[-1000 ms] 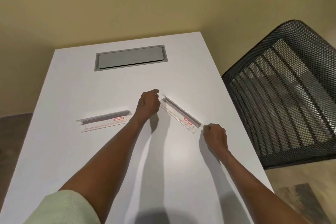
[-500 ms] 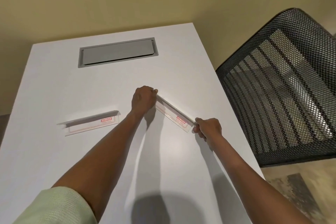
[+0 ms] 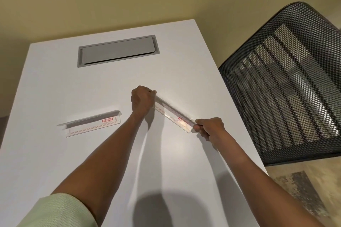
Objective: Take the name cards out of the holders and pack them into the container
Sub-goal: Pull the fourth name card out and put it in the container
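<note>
Fingers of your left hand (image 3: pixel 143 98) are curled round the far end of a clear acrylic name-card holder (image 3: pixel 172 114), while your right hand (image 3: pixel 209 128) pinches its near end between thumb and curled fingers. That holder runs on a slant between your two hands, low over the white table (image 3: pixel 55 162); whether it touches the surface you cannot tell. A red label shows through its near end beside your right fingers, but the lettering there is blurred. To your left, well apart from both hands, a second clear name-card holder (image 3: pixel 91 122) lies on the table with its card inside: a white card with a thin red outline and a red label reading "GEMSON". Farther away, a grey hatch (image 3: pixel 118 51) is set flush into the tabletop, its flap closed. Beyond the table's right edge stands a black mesh chair back (image 3: pixel 287 86). A pale green sleeve (image 3: pixel 55 212) covers your left upper arm.
</note>
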